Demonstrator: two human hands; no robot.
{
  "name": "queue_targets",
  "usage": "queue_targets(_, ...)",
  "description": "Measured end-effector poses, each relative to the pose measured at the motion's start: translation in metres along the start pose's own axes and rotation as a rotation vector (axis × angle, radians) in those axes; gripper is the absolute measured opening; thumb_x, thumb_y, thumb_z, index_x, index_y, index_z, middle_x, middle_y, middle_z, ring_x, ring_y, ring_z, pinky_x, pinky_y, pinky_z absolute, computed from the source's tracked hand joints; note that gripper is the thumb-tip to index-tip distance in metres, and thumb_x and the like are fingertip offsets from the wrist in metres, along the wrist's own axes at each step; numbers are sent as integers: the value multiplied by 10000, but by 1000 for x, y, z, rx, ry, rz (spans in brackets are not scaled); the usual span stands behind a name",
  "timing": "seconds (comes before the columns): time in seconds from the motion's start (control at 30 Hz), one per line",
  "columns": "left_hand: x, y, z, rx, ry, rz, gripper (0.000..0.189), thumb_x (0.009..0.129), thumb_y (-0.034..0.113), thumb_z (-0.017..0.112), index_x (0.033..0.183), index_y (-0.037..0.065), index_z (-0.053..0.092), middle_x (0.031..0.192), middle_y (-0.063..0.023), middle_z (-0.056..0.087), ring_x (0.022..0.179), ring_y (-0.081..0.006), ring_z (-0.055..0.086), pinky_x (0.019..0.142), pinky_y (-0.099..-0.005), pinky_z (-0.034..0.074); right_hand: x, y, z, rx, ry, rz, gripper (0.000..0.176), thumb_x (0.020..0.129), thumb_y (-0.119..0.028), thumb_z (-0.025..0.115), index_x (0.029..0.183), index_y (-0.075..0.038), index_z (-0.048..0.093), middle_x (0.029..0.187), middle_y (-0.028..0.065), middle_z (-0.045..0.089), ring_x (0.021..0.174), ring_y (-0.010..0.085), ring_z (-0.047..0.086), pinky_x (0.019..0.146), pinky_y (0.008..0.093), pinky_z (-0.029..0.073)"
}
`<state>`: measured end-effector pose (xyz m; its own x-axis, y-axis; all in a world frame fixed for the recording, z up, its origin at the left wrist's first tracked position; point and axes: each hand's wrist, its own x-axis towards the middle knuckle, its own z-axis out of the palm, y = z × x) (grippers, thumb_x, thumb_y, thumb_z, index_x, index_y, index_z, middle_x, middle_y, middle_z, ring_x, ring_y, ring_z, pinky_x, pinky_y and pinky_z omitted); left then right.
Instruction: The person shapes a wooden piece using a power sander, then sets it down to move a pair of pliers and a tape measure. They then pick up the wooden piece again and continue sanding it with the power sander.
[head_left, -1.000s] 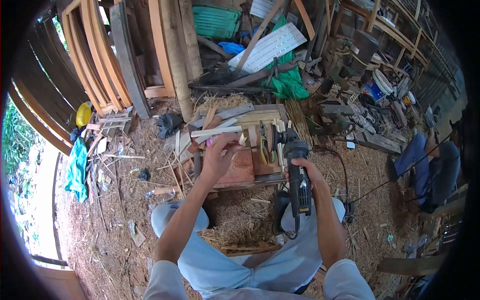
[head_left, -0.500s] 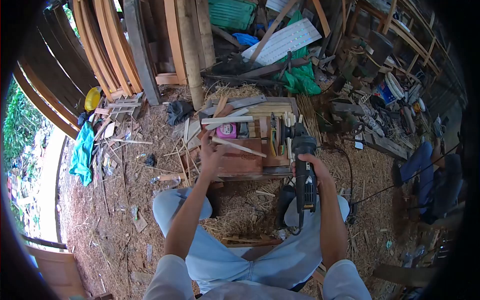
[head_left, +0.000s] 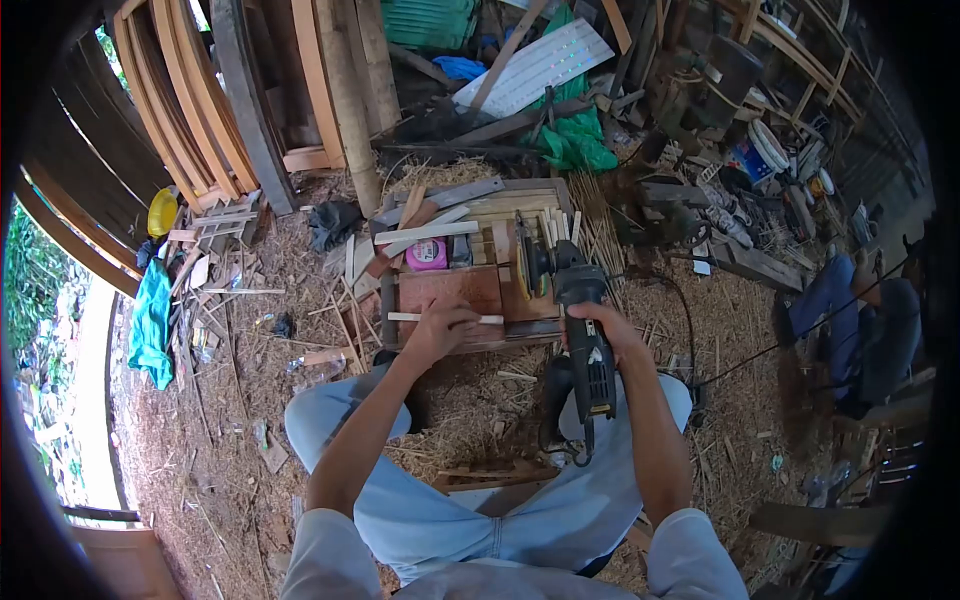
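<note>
My right hand (head_left: 617, 333) is wrapped round the body of a black angle grinder (head_left: 596, 375), its head pointing away from me and its disc side facing left. My left hand (head_left: 440, 333) is closed over a thin pale wooden strip (head_left: 402, 317), which lies crosswise at the near part of a reddish-brown board (head_left: 470, 287). The fingers hide the strip's middle. Beyond the board is a pink tape measure (head_left: 427, 254), with another pale strip (head_left: 430, 232) behind it. A yellow-edged tool (head_left: 521, 265) lies left of the grinder's head, partly hidden.
Wood shavings and scraps cover the ground (head_left: 230, 420). The grinder's cord (head_left: 690, 330) curves off to the right. Tall planks (head_left: 250, 100) lean at the back left. A green sheet (head_left: 580, 143) and white panel (head_left: 535, 68) lie behind. Another person's legs (head_left: 830, 300) show at right.
My left hand has come down and nearer with the strip, which was slanted in the air and now lies level on the board. The grinder stays in my right hand; the view has shifted slightly.
</note>
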<state>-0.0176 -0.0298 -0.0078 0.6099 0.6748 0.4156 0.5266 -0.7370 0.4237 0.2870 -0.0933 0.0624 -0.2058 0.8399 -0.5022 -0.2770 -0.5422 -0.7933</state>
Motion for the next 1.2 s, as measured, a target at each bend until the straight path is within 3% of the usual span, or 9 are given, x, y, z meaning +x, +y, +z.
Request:
queue_targets(0.07,2,-16,2,-139,90,-158,261,729,101,720,985,62,690,1073,-85,626,989,-294,586,871,-401,434,-2,0,2,41,-35,18,321,809,-310,650,837,9,615,710,108,642,606,189,641,568,310,538)
queue_targets(0.1,7,-17,2,-143,89,-166,261,729,101,720,985,62,690,1073,-85,626,989,-294,586,871,-401,434,-3,-1,3,37,-24,24,322,804,-306,656,841,11,613,712,110,641,608,192,641,569,309,537)
queue_targets(0.17,24,-19,3,-190,271,-107,239,718,34,686,957,34,677,979,-108,634,972,-308,589,834,-406,461,-1,2,3,29,-10,34,324,798,-303,662,845,14,611,715,113,641,609,194,641,570,309,536)
queue_targets(0.27,29,-24,22,-25,283,-81,213,714,33,681,926,19,673,991,-108,634,965,-304,588,830,-413,458,5,8,1,89,-11,72,312,793,-283,670,859,15,607,730,119,642,623,202,644,585,315,541)
queue_targets(0.6,38,-18,19,-28,223,-78,191,728,41,672,917,19,679,1039,-69,624,980,-272,565,847,-393,455,4,5,8,80,12,176,282,794,-235,676,895,18,602,803,127,649,667,221,648,646,335,551)
queue_targets(0.7,42,-20,18,-49,235,-39,163,718,32,689,880,10,676,936,-89,615,916,-281,577,797,-406,475,5,3,8,68,-3,191,289,798,-231,673,910,24,596,817,125,649,674,222,649,652,333,552)
queue_targets(0.77,41,-24,21,-67,172,-49,191,740,48,661,928,21,682,1018,-69,633,957,-263,563,840,-381,464,5,5,7,70,-6,200,294,799,-229,673,917,27,593,820,126,649,678,222,650,655,332,552)
queue_targets(0.87,43,-18,17,-79,234,-34,171,722,28,678,892,7,679,999,-86,634,906,-283,571,808,-392,479,8,6,6,35,-6,207,305,796,-238,678,921,26,590,819,129,649,681,219,650,658,335,556)
queue_targets(1.2,41,-19,20,-139,257,-43,136,728,40,665,859,14,688,1014,-78,643,947,-274,570,853,-385,474,9,6,10,30,59,180,331,787,-247,683,937,33,588,826,135,654,690,217,659,657,337,571)
